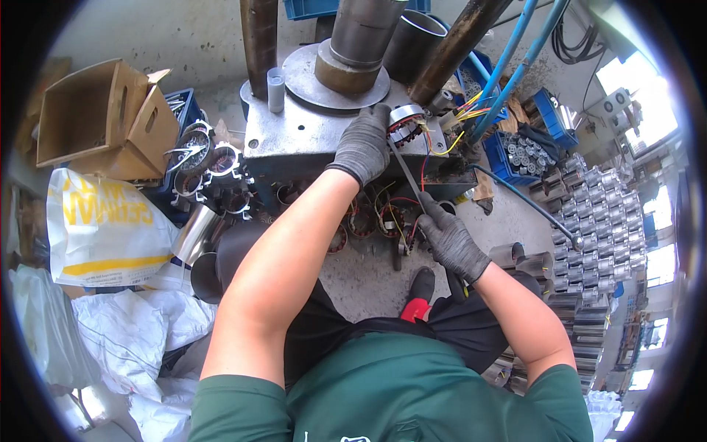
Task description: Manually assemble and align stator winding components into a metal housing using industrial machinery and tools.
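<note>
A motor stator (406,121) with a bright metal ring, dark windings and red and yellow lead wires stands at the right front of the steel press table (276,136). My left hand (364,144), in a grey knit glove, grips the stator's left side, its fingertips partly hidden. In my right hand (454,241), also gloved, is a long flat file (405,173). Its narrow end reaches up to the lower edge of the stator beside my left fingers. The handle end shows below my right palm.
A press ram (364,33) stands on a round plate behind my left hand, between thick posts. Several wound stators (387,217) lie under the table. Cardboard box (81,121) and white bag (110,228) are at left; stacked metal housings (596,221) and blue bins (508,162) at right.
</note>
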Motion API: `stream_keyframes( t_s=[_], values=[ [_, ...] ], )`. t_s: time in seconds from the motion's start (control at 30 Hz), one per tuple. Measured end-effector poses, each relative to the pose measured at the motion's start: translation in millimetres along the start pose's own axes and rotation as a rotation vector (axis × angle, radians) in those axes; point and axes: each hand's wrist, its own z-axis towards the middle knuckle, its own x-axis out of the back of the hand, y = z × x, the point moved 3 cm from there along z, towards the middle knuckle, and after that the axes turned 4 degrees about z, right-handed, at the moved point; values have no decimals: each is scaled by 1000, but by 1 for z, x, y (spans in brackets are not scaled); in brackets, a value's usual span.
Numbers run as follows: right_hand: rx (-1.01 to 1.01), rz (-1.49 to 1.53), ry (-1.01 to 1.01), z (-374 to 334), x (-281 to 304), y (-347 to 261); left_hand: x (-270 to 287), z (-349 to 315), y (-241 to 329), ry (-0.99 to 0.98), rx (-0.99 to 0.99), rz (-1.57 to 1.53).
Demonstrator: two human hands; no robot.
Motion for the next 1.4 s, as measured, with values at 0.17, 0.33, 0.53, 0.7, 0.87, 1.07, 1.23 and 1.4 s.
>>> stream_keyframes(
  t_s=[0.17, 0.33, 0.53, 0.7, 0.87, 1.07, 1.23, 1.4],
  values=[
    [161, 57, 94, 41, -6, 26, -5, 9, 1, -47, -56, -19],
    [23, 89, 48, 36, -7, 17, -6, 7, -5, -28, -28, -22],
    [146, -115, 76, 32, 7, 19, -3, 7, 4, -87, -37, 12],
    [216, -107, 117, 98, -3, 29, -19, 6, 12, -65, -62, -53],
    [-223, 414, -103, 55, 10, 16, -11, -1, -6, -22, -35, -108],
    [168, -171, 105, 12, 50, 71, -14, 12, 11, -68, -84, -83],
    [222, -548, 80, -1, 41, 38, -11, 13, 8, -111, -42, -71],
    [121, -497, 91, 12, 23, 48, -5, 20, 23, -118, -70, 27]
  ],
)
